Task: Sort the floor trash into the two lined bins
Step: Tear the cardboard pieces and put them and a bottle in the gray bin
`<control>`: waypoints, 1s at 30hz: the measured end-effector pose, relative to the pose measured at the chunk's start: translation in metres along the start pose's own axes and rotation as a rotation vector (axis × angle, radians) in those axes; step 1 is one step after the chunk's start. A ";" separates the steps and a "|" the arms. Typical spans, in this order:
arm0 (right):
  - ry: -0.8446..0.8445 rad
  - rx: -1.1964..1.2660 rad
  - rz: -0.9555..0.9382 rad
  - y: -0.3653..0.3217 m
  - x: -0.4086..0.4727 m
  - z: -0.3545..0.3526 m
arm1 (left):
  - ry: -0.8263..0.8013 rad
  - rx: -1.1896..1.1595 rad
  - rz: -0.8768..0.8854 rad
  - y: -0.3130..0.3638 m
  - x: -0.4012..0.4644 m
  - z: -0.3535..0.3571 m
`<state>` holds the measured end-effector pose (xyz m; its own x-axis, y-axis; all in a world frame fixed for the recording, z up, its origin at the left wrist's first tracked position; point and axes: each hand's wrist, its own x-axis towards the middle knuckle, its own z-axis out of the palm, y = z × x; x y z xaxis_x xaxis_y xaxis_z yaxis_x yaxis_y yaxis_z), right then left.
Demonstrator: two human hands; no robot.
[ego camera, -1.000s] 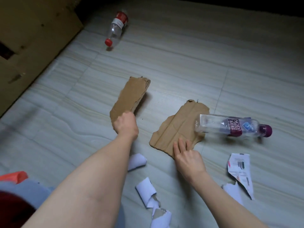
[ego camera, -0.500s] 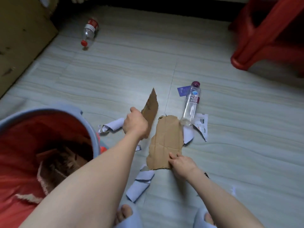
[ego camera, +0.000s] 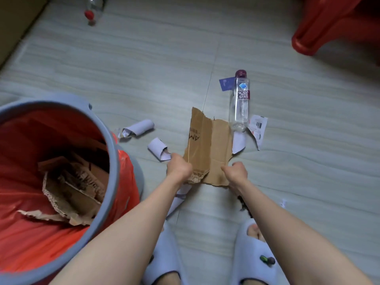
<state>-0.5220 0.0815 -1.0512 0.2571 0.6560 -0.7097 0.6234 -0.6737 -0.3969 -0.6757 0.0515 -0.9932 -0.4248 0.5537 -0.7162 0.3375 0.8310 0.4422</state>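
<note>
Two torn brown cardboard pieces (ego camera: pixel 207 149) are held together just above the floor in the middle of the head view. My left hand (ego camera: pixel 178 167) is shut on their near left edge, my right hand (ego camera: pixel 236 171) on the near right corner. A grey-blue bin with a red liner (ego camera: pixel 115 153) stands to the left, with several cardboard scraps (ego camera: pixel 72 188) inside. A clear bottle with a purple cap (ego camera: pixel 239 103) lies just beyond the cardboard. Another clear bottle with a red cap (ego camera: pixel 92 7) lies far off at the top left.
Curled white paper scraps (ego camera: pixel 137 128) (ego camera: pixel 158 149) lie between bin and cardboard. A torn receipt (ego camera: pixel 257 128) and a blue card (ego camera: pixel 226 84) lie by the purple-capped bottle. A red plastic stool (ego camera: pixel 329 23) stands top right, a brown cabinet (ego camera: pixel 16 21) top left.
My left hand has carried its cardboard piece over onto the flat one. My right hand has closed on the flat piece and raised it. The bin has come into view.
</note>
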 end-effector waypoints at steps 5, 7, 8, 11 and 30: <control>0.009 0.167 0.154 0.005 0.022 0.029 | -0.148 -0.143 -0.149 -0.030 0.026 0.028; -0.017 0.225 0.179 0.005 0.024 0.035 | -0.150 -0.194 -0.182 -0.038 0.034 0.033; -0.049 0.248 0.176 0.003 0.025 0.037 | -0.147 -0.215 -0.192 -0.041 0.037 0.034; -0.127 0.334 0.126 -0.006 0.026 0.036 | -0.087 -0.274 -0.205 -0.043 0.040 0.029; 0.174 0.411 -0.556 -0.137 -0.126 -0.184 | 0.118 -0.690 0.282 0.087 -0.083 -0.114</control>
<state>-0.5042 0.1538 -0.7998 0.1172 0.9614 -0.2491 0.3766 -0.2751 -0.8846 -0.7069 0.0842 -0.8338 -0.5006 0.7202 -0.4804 -0.1399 0.4803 0.8659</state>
